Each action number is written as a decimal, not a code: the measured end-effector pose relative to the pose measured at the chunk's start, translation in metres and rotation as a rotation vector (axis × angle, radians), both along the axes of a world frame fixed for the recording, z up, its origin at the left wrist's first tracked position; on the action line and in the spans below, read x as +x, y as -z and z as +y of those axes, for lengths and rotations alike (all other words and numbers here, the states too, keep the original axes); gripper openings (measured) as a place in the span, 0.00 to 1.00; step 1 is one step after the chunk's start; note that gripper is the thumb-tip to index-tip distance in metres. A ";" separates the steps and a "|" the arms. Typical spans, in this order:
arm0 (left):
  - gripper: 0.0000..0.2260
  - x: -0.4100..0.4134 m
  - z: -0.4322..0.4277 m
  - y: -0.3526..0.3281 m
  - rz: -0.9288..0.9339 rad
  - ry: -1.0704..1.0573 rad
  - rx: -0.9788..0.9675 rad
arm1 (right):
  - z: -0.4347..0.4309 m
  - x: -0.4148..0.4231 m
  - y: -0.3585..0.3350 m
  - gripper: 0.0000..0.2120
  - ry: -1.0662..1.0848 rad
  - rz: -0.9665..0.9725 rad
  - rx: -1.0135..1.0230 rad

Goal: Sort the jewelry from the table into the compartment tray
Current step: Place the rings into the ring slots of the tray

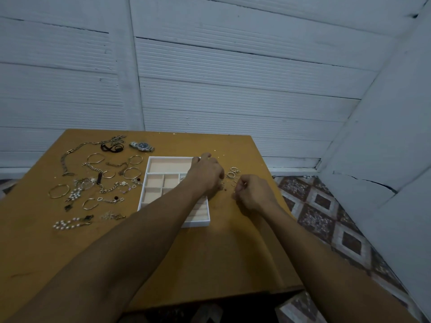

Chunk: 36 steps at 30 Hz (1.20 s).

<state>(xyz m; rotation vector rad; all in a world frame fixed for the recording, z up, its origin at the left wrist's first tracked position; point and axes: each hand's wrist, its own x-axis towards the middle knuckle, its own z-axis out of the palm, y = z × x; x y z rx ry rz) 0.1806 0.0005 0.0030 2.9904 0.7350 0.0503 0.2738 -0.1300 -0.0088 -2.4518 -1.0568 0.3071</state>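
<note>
Right grip (251, 193) fisted, contents unclear | left grip (205, 176) curled over metal rings (231, 174), hold unclear | white tray (197, 223)

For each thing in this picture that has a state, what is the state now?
Compartment tray: flat on table, far long compartment empty.
Watch: lying on table beyond tray.
Rings: loose on table, right of tray.
Bracelets and chains: spread left of tray, outside it.
Left hand: reaches across tray to rings; grip hidden.
Right hand: fingers curled near rings; contents unclear.
</note>
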 end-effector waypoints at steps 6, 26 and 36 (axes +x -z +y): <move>0.15 0.006 0.000 0.010 -0.001 -0.015 -0.035 | -0.016 0.019 -0.007 0.09 0.035 0.028 -0.009; 0.07 -0.021 0.008 -0.024 -0.286 0.054 -0.196 | -0.030 0.018 -0.002 0.07 -0.015 0.015 -0.003; 0.07 -0.069 0.052 -0.017 -0.303 -0.077 -0.216 | -0.007 -0.005 -0.004 0.09 0.012 -0.070 -0.013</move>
